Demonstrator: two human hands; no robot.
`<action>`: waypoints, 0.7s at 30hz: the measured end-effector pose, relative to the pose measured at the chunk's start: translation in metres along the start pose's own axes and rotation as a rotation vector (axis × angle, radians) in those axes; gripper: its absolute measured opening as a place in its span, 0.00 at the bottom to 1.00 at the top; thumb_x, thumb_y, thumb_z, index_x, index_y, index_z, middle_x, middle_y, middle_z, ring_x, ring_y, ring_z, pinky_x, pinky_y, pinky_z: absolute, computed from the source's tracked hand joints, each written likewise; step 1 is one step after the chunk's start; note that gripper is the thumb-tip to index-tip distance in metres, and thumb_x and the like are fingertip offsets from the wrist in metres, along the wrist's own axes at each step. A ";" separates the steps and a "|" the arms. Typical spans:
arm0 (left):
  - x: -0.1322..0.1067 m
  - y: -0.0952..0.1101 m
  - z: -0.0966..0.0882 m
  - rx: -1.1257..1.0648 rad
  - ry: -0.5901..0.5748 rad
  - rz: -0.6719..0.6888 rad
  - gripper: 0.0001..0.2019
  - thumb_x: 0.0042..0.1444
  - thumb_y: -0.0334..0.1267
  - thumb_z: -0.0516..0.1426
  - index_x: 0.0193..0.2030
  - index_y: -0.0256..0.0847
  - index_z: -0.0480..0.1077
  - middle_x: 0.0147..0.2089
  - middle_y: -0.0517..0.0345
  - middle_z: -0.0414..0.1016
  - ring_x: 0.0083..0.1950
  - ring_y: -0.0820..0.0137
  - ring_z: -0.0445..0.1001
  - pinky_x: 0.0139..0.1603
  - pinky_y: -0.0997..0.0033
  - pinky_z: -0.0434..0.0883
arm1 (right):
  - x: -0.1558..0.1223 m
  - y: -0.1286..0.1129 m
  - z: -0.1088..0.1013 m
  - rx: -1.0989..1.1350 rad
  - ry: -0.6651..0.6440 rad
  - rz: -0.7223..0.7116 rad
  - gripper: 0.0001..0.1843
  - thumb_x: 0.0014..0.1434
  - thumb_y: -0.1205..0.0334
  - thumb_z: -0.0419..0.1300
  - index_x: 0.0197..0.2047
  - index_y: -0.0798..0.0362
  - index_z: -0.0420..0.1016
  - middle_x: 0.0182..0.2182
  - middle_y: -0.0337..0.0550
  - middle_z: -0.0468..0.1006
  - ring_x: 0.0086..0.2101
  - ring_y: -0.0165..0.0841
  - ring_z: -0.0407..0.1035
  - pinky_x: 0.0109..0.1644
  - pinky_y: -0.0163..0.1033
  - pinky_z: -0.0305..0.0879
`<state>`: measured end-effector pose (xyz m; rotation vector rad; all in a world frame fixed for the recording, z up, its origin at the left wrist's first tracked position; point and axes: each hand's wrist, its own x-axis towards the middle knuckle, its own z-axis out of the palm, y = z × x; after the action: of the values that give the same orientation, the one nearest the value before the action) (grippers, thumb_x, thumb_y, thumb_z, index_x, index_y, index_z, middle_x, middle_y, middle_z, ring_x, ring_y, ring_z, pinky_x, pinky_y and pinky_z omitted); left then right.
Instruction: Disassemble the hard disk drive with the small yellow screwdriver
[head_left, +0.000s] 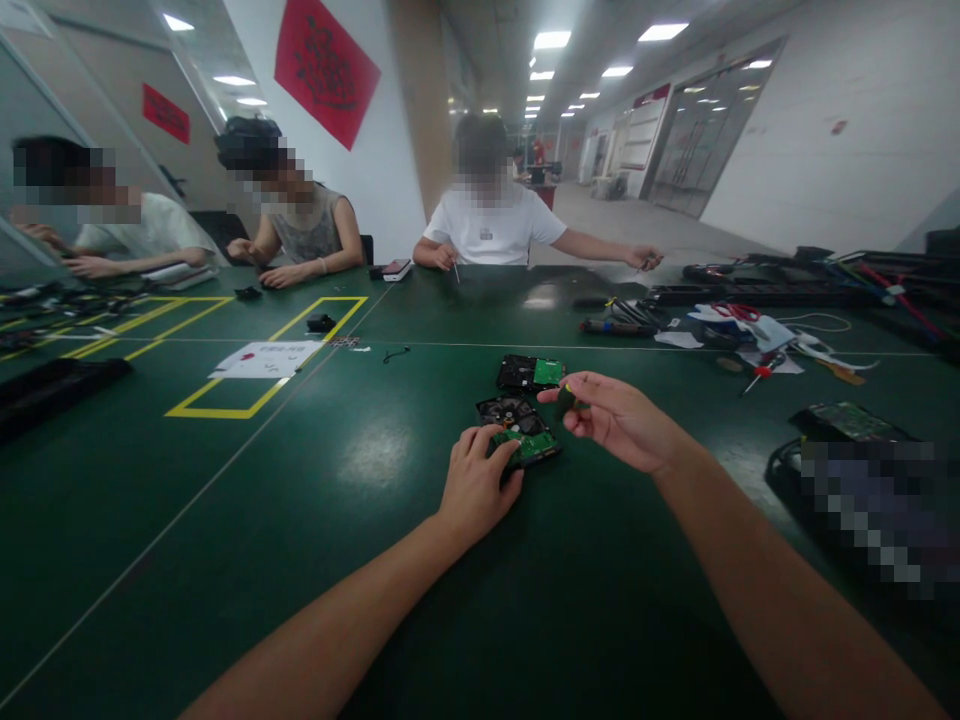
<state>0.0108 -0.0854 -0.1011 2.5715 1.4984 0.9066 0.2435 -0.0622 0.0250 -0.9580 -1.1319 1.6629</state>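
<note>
My left hand [480, 480] is closed over the near edge of a hard drive [534, 447], with fingers on top and the thumb at its side. The drive's green circuit board faces up, and part of it lies under my fingers. Just to the right and above, my right hand [611, 415] pinches what looks like a small screwdriver [566, 402] with a dark handle and a yellow spot; its shaft cannot be made out. A second hard drive [517, 373], black with a green board, lies flat behind the first.
Pliers-like tools [619, 322], a red-handled screwdriver [761, 372] and a cable pile [750, 325] lie to the right. A yellow taped rectangle [214, 412] with a paper sheet [264, 358] is at left. Several people sit around the green table [300, 560].
</note>
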 end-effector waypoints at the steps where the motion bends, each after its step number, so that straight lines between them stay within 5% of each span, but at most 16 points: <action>1: 0.000 0.000 0.000 -0.001 -0.001 0.000 0.22 0.61 0.40 0.62 0.62 0.47 0.74 0.66 0.46 0.66 0.66 0.48 0.62 0.62 0.40 0.70 | 0.000 0.001 0.000 0.035 -0.008 0.005 0.12 0.61 0.56 0.71 0.42 0.51 0.76 0.47 0.47 0.82 0.32 0.29 0.73 0.34 0.35 0.71; 7: -0.001 -0.002 0.002 0.003 0.003 0.012 0.22 0.61 0.39 0.63 0.62 0.49 0.73 0.68 0.47 0.64 0.67 0.47 0.61 0.63 0.39 0.69 | 0.001 -0.003 -0.003 -0.005 0.018 -0.033 0.19 0.60 0.56 0.71 0.53 0.47 0.78 0.42 0.42 0.79 0.31 0.28 0.71 0.31 0.34 0.66; 14: -0.001 -0.001 0.001 -0.010 0.003 0.017 0.22 0.61 0.39 0.62 0.62 0.47 0.73 0.65 0.45 0.67 0.67 0.47 0.62 0.63 0.41 0.69 | -0.001 -0.002 -0.002 -0.353 0.157 -0.189 0.11 0.57 0.54 0.72 0.39 0.52 0.82 0.37 0.43 0.80 0.29 0.28 0.63 0.30 0.36 0.57; 21: -0.001 -0.001 0.000 -0.016 -0.001 0.008 0.22 0.61 0.39 0.63 0.62 0.48 0.73 0.63 0.45 0.67 0.65 0.48 0.63 0.62 0.42 0.70 | 0.001 0.001 -0.001 -0.237 0.153 -0.103 0.11 0.57 0.54 0.69 0.37 0.52 0.76 0.43 0.46 0.82 0.24 0.25 0.59 0.25 0.36 0.50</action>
<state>0.0097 -0.0854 -0.1020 2.5683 1.4755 0.9148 0.2442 -0.0607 0.0239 -1.1354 -1.2699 1.3699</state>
